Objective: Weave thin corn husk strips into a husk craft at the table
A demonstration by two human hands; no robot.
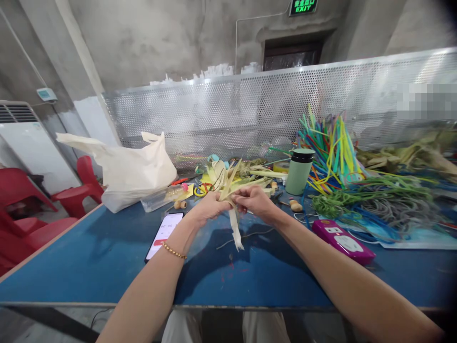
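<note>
Pale, dry corn husk strips are bunched between my two hands above the blue table. My left hand is closed around the lower part of the bunch, its thumb pointing toward the right hand. Fingers pinched together, my right hand grips the husk just beside the left thumb. One strip hangs down below the hands, and others fan out above them. A phone with a timer on its screen lies by my left wrist. Scissors with yellow handles lie just behind the left hand.
A white plastic bag stands at the back left. On the right are a green bottle, colourful pipe-cleaner-like sticks, green and grey cords and a magenta device. A perforated metal screen lines the table's back.
</note>
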